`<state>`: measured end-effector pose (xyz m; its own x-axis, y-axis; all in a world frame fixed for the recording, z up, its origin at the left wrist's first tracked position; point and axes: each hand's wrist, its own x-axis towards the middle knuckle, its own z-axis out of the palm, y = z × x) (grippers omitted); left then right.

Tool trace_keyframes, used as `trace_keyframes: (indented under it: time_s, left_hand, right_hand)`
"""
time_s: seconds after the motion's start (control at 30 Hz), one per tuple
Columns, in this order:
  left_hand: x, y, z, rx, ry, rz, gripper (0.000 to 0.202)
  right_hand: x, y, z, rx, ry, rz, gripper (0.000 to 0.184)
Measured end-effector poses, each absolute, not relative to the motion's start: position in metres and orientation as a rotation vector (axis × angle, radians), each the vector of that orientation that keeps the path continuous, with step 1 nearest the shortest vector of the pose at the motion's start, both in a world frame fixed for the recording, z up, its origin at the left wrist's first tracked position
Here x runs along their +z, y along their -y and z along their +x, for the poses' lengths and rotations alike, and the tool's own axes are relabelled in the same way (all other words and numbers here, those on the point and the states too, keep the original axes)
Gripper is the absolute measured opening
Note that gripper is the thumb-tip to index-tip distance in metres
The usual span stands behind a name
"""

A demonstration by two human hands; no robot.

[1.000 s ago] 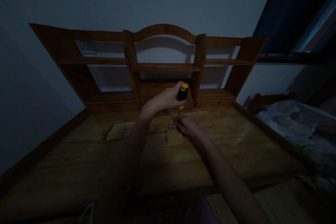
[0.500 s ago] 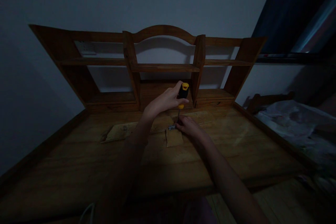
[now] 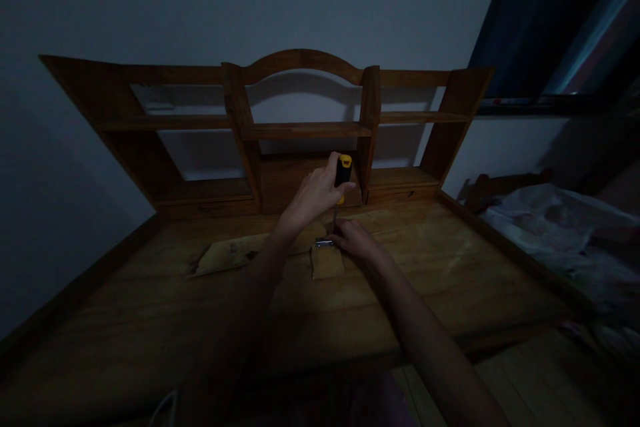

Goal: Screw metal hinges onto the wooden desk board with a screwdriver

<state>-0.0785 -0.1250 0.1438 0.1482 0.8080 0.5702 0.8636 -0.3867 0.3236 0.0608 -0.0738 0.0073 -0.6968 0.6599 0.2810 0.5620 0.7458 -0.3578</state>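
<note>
My left hand (image 3: 316, 193) is wrapped round the black and yellow handle of a screwdriver (image 3: 343, 172), which stands almost upright, shaft down. Low on the desk, my right hand (image 3: 354, 239) has its fingers closed beside the shaft's lower end. Just left of those fingertips lies a small shiny metal hinge-like piece (image 3: 324, 242), on or against a short piece of wood (image 3: 327, 263). Whether the right fingers pinch the shaft, the metal piece or both is hidden. A longer rough-ended strip of wood (image 3: 225, 255) passes behind my left forearm.
Beneath it all is a wooden desk (image 3: 430, 280) with raised side edges. A wooden shelf unit (image 3: 300, 130) stands along its back against the wall. To the right, beyond the desk's edge, is a pale plastic bag (image 3: 560, 213). The light is dim.
The whole view has shifted slightly, so desk and shelves appear a little further left. Both hands keep about the same places at the screwdriver and metal piece.
</note>
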Motion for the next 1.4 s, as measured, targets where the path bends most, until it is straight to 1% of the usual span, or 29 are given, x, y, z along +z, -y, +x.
trace_keyframes:
  time_s: [0.13, 0.23, 0.4, 0.57, 0.77, 0.93, 1.0, 1.07, 1.17, 1.23, 1.3, 1.4]
  left_hand:
    - [0.139, 0.119, -0.074, -1.146, 1.774, -2.162, 0.056]
    - [0.136, 0.114, -0.073, -1.193, 1.799, -2.094, 0.056]
    - [0.134, 0.111, -0.074, -1.233, 1.798, -2.073, 0.055]
    - [0.136, 0.110, -0.077, -1.259, 1.798, -2.045, 0.058]
    - [0.142, 0.115, -0.083, -1.246, 1.811, -2.126, 0.058]
    - [0.140, 0.113, -0.087, -1.311, 1.790, -2.253, 0.055]
    - [0.140, 0.108, -0.089, -1.389, 1.757, -2.310, 0.054]
    - [0.145, 0.104, -0.093, -1.555, 1.708, -2.275, 0.053]
    - [0.166, 0.107, -0.103, -1.876, 1.592, -2.055, 0.050]
    - [0.182, 0.117, -0.112, -2.016, 1.521, -1.943, 0.046]
    - [0.194, 0.130, -0.121, -2.101, 1.439, -1.901, 0.047]
    - [0.199, 0.143, -0.130, -2.119, 1.412, -1.808, 0.050]
  right_hand:
    - [0.006, 0.071, 0.059, 0.400, 2.537, -0.918, 0.016]
    - [0.002, 0.068, 0.058, 0.430, 2.522, -0.913, 0.015]
    - [-0.003, 0.064, 0.057, 0.447, 2.501, -0.913, 0.018]
    - [-0.004, 0.062, 0.057, 0.478, 2.497, -0.896, 0.017]
    - [-0.005, 0.061, 0.057, 0.518, 2.490, -0.901, 0.018]
    - [-0.004, 0.062, 0.057, 0.504, 2.477, -0.902, 0.018]
    - [-0.003, 0.063, 0.058, 0.506, 2.477, -0.891, 0.017]
    - [-0.002, 0.064, 0.058, 0.531, 2.474, -0.876, 0.015]
    - [-0.001, 0.065, 0.058, 0.570, 2.473, -0.861, 0.012]
    - [-0.001, 0.065, 0.058, 0.560, 2.469, -0.855, 0.011]
    - [-0.001, 0.065, 0.058, 0.537, 2.463, -0.855, 0.011]
    - [-0.001, 0.067, 0.059, 0.544, 2.468, -0.858, 0.010]
